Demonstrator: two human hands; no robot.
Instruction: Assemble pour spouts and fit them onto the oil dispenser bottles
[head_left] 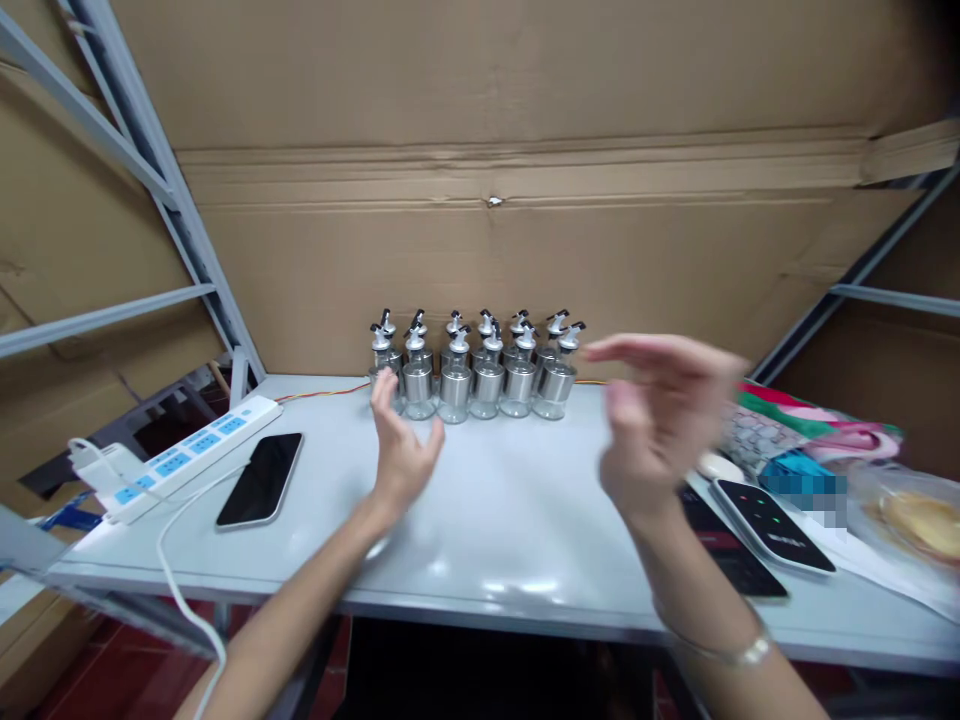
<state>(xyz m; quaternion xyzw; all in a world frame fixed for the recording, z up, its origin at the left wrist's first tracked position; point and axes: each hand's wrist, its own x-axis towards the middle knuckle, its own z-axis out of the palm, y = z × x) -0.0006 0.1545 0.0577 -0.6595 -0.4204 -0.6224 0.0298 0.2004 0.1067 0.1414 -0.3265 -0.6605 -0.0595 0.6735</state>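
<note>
Left hand: the left hand (397, 450) is raised above the pale grey table (510, 520), palm turned inward, fingers spread wide and holding nothing.
Right hand: the right hand (660, 420) is blurred; its grip looks wide and empty, though I cannot be sure.
Bottles: a cluster of small clear glass dispenser bottles with steel bands and black-tipped spouts (476, 370) stands in two rows just beyond both hands, nearest the left fingertips, against the brown cardboard wall (525, 250).
Left of the left hand: a black smartphone (261, 480) lies flat beside a white power strip with blue sockets (180, 455).
Right of the right hand: a dark device with green lights (772, 525).
</note>
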